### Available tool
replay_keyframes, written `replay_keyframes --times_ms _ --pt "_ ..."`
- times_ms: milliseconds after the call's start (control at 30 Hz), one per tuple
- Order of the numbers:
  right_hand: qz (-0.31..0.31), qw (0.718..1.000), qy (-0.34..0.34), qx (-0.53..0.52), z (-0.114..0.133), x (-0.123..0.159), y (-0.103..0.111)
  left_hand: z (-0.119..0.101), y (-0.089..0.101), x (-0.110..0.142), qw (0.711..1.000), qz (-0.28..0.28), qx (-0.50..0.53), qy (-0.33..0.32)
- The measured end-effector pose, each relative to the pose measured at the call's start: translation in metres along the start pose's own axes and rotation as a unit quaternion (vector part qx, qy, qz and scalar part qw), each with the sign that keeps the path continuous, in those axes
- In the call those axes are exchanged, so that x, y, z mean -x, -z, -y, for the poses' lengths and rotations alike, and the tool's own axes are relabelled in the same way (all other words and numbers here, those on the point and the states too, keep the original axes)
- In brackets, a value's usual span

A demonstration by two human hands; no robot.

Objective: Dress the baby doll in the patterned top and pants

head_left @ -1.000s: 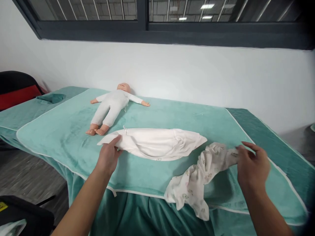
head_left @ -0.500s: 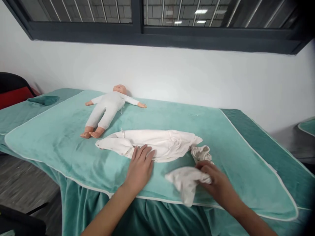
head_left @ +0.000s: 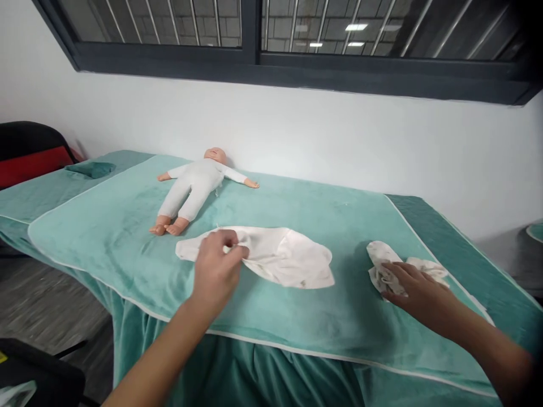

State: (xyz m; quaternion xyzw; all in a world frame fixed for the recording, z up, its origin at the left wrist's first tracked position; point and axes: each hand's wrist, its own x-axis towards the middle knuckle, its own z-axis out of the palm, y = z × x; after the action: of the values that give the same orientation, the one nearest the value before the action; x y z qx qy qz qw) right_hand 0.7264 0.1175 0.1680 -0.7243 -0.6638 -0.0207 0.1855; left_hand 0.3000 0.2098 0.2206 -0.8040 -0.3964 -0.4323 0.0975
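My left hand [head_left: 219, 268] pinches the near edge of a white baby garment [head_left: 292, 257], which lies flat and sideways on the light green blanket [head_left: 297, 333]. Part of its left end is hidden behind my fingers. Farther right, my right hand [head_left: 418, 291] is closed over a crumpled white baby garment with a faint pattern [head_left: 380, 251]. Its folds rest on the blanket and show on both sides of the hand. A baby doll [head_left: 197, 183] in a white suit lies on its back beyond my left hand, arms spread and feet toward me.
A darker green cover [head_left: 428, 217] lies beneath the blanket and hangs down in front. Behind the bed rise a white wall [head_left: 297, 135] and a barred window [head_left: 254, 62]. A black and red chair [head_left: 34, 155] stands left; a black object [head_left: 38, 367] is at lower left.
My right hand has carried the crumpled patterned garment rightward and down onto the blanket. My left hand has shifted left, from resting on the flat garment to pinching its edge.
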Motion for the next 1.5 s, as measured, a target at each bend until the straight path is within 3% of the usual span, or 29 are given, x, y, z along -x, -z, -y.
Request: replay_keyframes --times_ms 67,167,267,367,433,500,567,633,667,733,800,867,967,1033,1067,1133,1200,1300,1367,1500 --pt "0.044 0.998 0.044 0.017 0.035 -0.016 0.022 0.002 0.019 -0.016 0.993 -0.069 0.076 0.059" --pt "0.100 0.971 0.162 -0.147 0.119 -0.058 0.070 -0.008 0.043 -0.046 0.943 -0.095 0.264 0.180" --pt "0.079 0.894 0.278 -0.342 0.210 -0.107 0.111 -0.021 0.064 -0.076 0.862 -0.031 0.470 0.189" --pt "0.132 0.816 0.401 -0.394 0.276 -0.140 0.131 -0.025 0.090 -0.092 0.791 0.038 0.596 0.135" --pt "0.187 0.785 0.444 -0.390 0.302 -0.149 0.132 -0.020 0.107 -0.094 0.760 0.055 0.636 0.126" --pt "0.212 0.777 0.453 -0.383 0.316 -0.150 0.127 -0.012 0.121 -0.090 0.739 0.066 0.654 0.149" --pt "0.202 0.791 0.434 -0.380 0.322 -0.146 0.119 -0.004 0.129 -0.085 0.722 0.084 0.658 0.195" --pt "0.170 0.824 0.390 -0.375 0.322 -0.140 0.110 0.000 0.130 -0.082 0.715 0.109 0.645 0.246" --pt "0.151 0.843 0.362 -0.368 0.320 -0.137 0.106 0.000 0.128 -0.081 0.724 0.120 0.624 0.269" --pt "0.128 0.871 0.314 -0.356 0.313 -0.132 0.098 -0.003 0.121 -0.080 0.772 0.133 0.549 0.293" --pt "0.145 0.876 0.297 -0.350 0.304 -0.130 0.096 -0.010 0.111 -0.080 0.821 0.144 0.471 0.288" --pt "0.209 0.857 0.304 -0.360 0.293 -0.128 0.099 -0.017 0.103 -0.081 0.848 0.149 0.436 0.263" --pt "0.332 0.788 0.319 -0.409 0.279 -0.126 0.111 -0.024 0.098 -0.086 0.880 0.126 0.411 0.202" --pt "0.362 0.755 0.312 -0.449 0.275 -0.125 0.119 -0.027 0.100 -0.093 0.918 0.105 0.354 0.143" --pt "0.350 0.757 0.303 -0.461 0.274 -0.125 0.122 -0.028 0.100 -0.097 0.939 0.095 0.313 0.108" --pt "0.279 0.800 0.278 -0.453 0.274 -0.124 0.125 -0.030 0.100 -0.103 0.973 0.074 0.216 0.038" --pt "0.164 0.869 0.251 -0.394 0.274 -0.124 0.126 -0.029 0.097 -0.107 0.993 0.047 0.108 -0.007" --pt "0.008 0.940 0.217 -0.264 0.270 -0.124 0.124 -0.020 0.085 -0.108 0.999 -0.011 -0.047 -0.011" --pt "-0.038 0.958 0.203 -0.199 0.266 -0.123 0.120 -0.013 0.076 -0.106 0.992 -0.044 -0.115 -0.002" --pt "-0.038 0.962 0.208 -0.173 0.266 -0.117 0.109 -0.013 0.061 -0.104 0.986 -0.085 -0.145 -0.015"
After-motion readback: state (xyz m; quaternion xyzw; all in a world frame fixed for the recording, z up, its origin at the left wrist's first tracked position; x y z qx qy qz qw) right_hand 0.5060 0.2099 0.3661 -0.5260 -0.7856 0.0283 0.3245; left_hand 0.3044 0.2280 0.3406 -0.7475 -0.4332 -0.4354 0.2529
